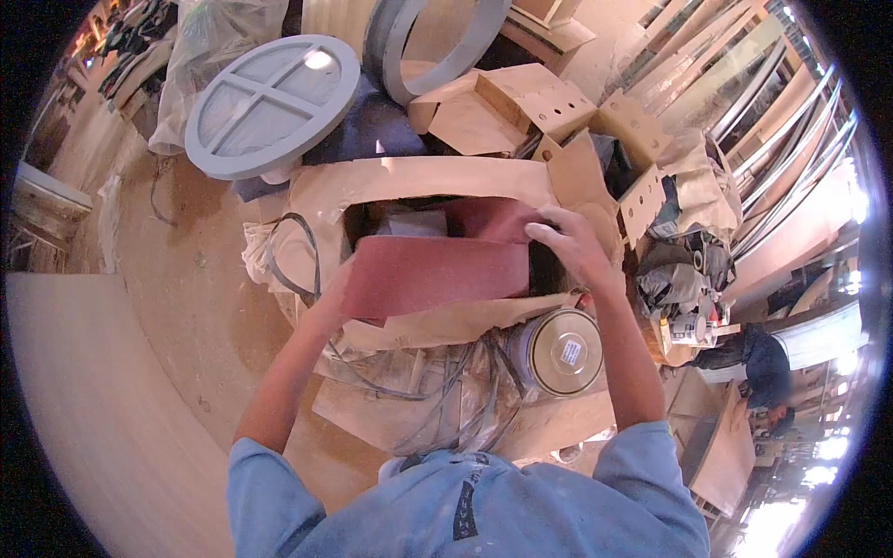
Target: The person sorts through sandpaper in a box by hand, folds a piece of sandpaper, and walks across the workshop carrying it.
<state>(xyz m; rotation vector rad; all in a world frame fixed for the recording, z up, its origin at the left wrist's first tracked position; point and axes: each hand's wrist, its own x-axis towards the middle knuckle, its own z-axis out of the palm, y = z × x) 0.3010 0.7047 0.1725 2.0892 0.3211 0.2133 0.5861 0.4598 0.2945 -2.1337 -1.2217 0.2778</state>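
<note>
- Over open cardbd box (437,169): reddish sheet (437,276), bent back on itself
- L hand (335,291) at sheet's L end, mostly hidden behind it, can't tell grip
- R hand (569,245) at its R end, fingers partly curled, can't tell if pinching
- Lidded can (558,358) just beside box, nr R forearm (628,339)
- Round grey frame (259,91) beyond box, to L
</note>
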